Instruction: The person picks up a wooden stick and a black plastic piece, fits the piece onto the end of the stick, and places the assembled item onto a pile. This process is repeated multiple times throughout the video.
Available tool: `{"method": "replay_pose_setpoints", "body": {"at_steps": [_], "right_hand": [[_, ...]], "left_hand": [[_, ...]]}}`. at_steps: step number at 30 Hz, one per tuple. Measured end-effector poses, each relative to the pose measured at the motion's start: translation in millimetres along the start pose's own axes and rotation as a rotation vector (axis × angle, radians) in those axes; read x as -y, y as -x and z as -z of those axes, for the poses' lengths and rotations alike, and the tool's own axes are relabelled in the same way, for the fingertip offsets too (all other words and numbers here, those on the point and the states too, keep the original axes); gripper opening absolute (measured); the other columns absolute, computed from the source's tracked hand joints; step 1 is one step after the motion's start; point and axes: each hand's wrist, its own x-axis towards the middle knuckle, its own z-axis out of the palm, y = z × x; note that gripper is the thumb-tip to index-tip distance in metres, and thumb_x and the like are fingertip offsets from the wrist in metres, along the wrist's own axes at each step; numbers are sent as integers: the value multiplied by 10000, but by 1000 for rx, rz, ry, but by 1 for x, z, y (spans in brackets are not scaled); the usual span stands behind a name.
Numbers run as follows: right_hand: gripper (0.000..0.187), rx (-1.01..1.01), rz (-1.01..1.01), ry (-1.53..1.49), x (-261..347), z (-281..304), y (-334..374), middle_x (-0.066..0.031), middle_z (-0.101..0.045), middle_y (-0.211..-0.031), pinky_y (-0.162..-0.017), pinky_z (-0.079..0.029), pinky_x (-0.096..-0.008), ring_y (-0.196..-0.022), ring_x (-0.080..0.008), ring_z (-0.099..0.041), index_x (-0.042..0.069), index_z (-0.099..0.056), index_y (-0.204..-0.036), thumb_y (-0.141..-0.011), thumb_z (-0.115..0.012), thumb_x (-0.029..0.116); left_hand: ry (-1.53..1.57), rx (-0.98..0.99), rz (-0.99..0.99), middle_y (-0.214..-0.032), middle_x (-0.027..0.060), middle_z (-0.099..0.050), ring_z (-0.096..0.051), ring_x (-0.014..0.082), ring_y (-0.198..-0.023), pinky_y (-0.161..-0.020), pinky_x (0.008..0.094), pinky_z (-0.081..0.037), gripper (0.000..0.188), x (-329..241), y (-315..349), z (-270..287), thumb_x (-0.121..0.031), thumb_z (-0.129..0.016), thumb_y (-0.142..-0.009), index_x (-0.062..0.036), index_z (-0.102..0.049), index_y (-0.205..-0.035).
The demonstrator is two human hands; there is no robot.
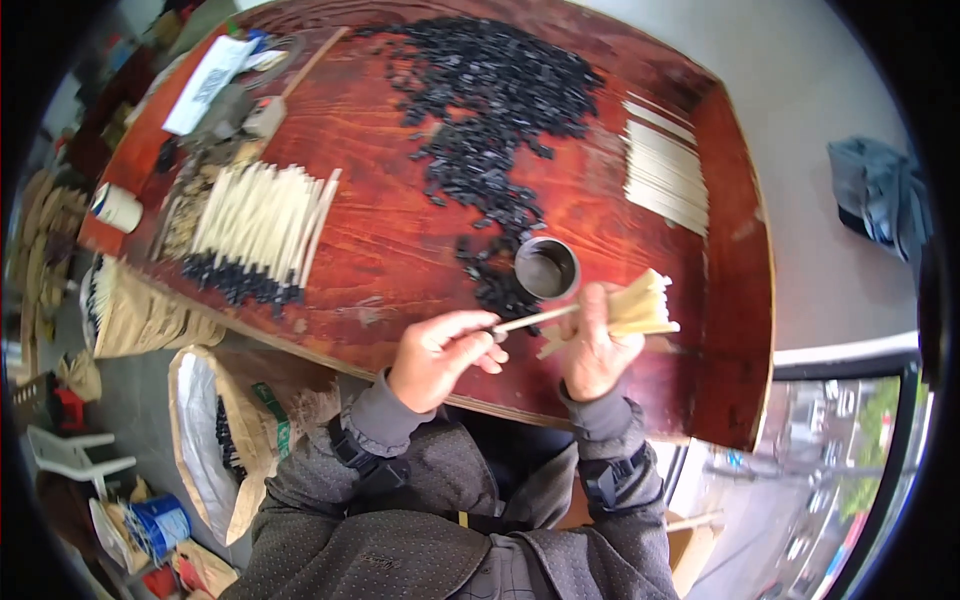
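My left hand [440, 358] is closed, its thumb and fingertips pinching a small black cap at the near end of a thin pale stick [535, 319]. That stick runs slightly upward to my right hand [597, 350], which is closed round a bundle of similar pale sticks [640, 305]. Just beyond my hands stands a round dark metal cup [547, 268], its inside partly visible. Small black caps [490, 180] lie loose from the cup's left side up to a large heap at the far edge of the table.
The red wooden table [370, 200] has a raised right rim. At left lie many sticks with black ends [265, 225]; at right, a row of plain pale sticks [663, 170]. A white can [117, 208] sits at the left corner. An open paper sack [255, 420] stands below the front edge.
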Motion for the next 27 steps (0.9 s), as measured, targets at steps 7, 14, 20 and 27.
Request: {"method": "replay_pose_setpoints", "body": {"at_steps": [7, 14, 20, 27], "right_hand": [[215, 53, -35, -12, -2, 17, -27, 48, -369, -587, -423, -223, -244, -456, -53, -303, 24, -579, -907, -1017, -581, 209], [290, 102, -140, -63, -3, 39, -49, 36, -355, -579, -422, -205, -251, -443, -68, -286, 69, -530, -820, -1027, -565, 269], [295, 114, -129, -20, -12, 44, -50, 7, -413, -614, -454, -298, -256, -489, -97, -385, 61, -538, -830, -1021, -574, 282], [319, 77, -164, 23, -15, 53, -55, -17, -450, -649, -511, -375, -269, -558, -130, -463, 60, -542, -827, -1014, -582, 315]], "left_hand": [[-740, -214, -376, -918, 105, -687, -687, 157, -796, -689, 279, -574, 179, -59, -4, 68, 47, -585, -928, 63, -647, -1095], [-1482, -1025, -729, -866, 182, -682, -662, 365, -757, -711, 431, -534, 150, -149, -10, 267, -85, -627, -879, -21, -687, -1001], [-1776, -1101, -610, -1007, 191, -680, -646, 388, -918, -821, 456, -517, 186, -153, -11, 316, -80, -600, -887, -15, -670, -1046], [-1909, -754, -728, -1184, 216, -626, -587, 385, -1113, -947, 436, -483, 226, -145, -32, 318, -48, -542, -911, 9, -618, -1116]]}}
